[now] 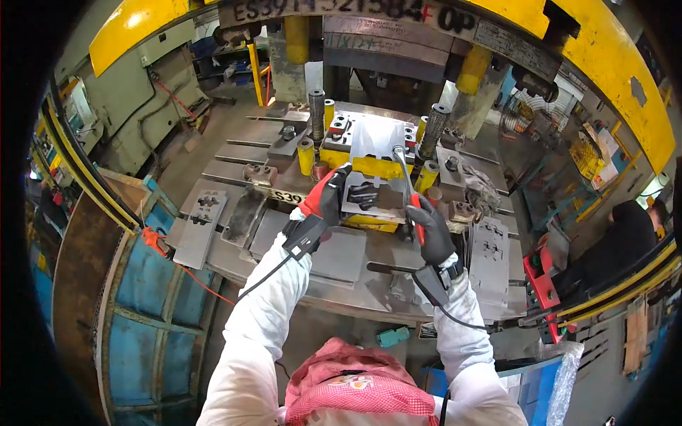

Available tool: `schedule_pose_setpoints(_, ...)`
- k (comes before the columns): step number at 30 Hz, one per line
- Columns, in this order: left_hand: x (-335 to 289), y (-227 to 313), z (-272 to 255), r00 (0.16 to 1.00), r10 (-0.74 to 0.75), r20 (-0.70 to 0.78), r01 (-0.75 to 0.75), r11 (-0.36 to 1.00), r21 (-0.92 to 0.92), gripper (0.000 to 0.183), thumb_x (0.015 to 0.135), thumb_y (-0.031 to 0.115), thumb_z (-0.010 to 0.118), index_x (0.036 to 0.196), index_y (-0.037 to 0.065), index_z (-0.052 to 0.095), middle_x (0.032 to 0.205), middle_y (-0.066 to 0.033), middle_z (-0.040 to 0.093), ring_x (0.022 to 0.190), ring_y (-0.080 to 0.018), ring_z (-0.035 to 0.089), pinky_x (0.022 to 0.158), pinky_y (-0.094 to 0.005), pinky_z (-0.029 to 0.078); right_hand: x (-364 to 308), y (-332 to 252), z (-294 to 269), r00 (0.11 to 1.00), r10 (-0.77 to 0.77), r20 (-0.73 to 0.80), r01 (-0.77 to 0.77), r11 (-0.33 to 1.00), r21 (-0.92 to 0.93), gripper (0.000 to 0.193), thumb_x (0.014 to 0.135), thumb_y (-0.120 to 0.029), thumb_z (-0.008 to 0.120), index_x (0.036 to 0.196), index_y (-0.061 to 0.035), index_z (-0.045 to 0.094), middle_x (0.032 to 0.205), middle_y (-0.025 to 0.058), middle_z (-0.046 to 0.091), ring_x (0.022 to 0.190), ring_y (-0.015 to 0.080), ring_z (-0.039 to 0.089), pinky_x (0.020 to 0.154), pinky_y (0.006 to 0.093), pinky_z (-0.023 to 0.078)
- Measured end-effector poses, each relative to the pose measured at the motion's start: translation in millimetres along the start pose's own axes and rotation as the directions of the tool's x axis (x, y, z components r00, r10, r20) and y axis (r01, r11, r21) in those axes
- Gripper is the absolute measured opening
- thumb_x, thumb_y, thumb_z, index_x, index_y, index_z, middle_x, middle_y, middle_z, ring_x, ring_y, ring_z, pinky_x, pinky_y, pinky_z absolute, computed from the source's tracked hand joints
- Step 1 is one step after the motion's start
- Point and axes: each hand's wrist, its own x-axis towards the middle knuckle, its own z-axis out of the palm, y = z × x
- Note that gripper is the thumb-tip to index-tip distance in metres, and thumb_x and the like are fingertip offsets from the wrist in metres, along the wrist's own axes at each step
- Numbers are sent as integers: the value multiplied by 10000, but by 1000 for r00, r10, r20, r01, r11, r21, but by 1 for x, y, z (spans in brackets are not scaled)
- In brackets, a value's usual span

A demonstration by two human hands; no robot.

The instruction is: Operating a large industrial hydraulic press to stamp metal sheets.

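My left hand (325,199), in a red and black glove, is closed on the left edge of a shiny metal sheet (387,198). Dark glove-like shapes show on that sheet, perhaps a reflection. Closed around the red handle of a long metal tool (404,165) is my right hand (433,231), in a dark glove. The tool's round head rests on or just above a bright flat sheet (376,135) on the press die (374,167). A yellow block crosses the die's front. Cables run from dark wrist units on both forearms.
Dark guide posts (317,117) and yellow cylinders (305,156) rise around the die. Overhead hangs the upper press block (387,42). Flat metal plates (334,248) lie on the bed's front, with a dark-handled bar (389,268) beside them. Someone in dark clothes (618,241) is at the right.
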Motion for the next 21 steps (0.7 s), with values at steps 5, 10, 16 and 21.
schedule_pose_setpoints(5,-21,-2,-9,996,-35,-80,47,985,164,429,906,422,421,1140,71,500,1054,-104,600,897,-237,612,701,-357,522,21,6,3,957,285,52,-289,917,275,337,829,-221,522,1108,-32,510,799,-6,510,582,58,473,526,210,407)
schedule_pose_setpoints(10,-23,-12,-5,957,-132,-258,178,970,165,456,884,493,427,1134,125,526,1000,-68,629,839,-204,627,620,-332,508,23,15,11,976,219,-18,-209,950,231,305,829,-224,526,1069,-37,527,790,-2,509,563,68,483,484,207,393)
schedule_pose_setpoints(16,-25,-38,-18,939,326,113,-311,659,685,402,914,405,407,1175,112,493,1037,-71,608,811,-157,609,618,-284,484,18,10,23,964,265,-21,-251,931,267,339,842,-236,523,1136,-67,499,843,1,516,610,93,518,509,235,421)
schedule_pose_setpoints(21,-4,-26,-12,984,175,-27,-169,973,155,385,944,320,359,1204,50,449,1102,-120,568,903,-196,606,733,-311,530,43,11,13,953,302,-2,-287,909,302,245,817,-226,546,1006,-73,524,700,-14,469,515,75,484,413,218,386)
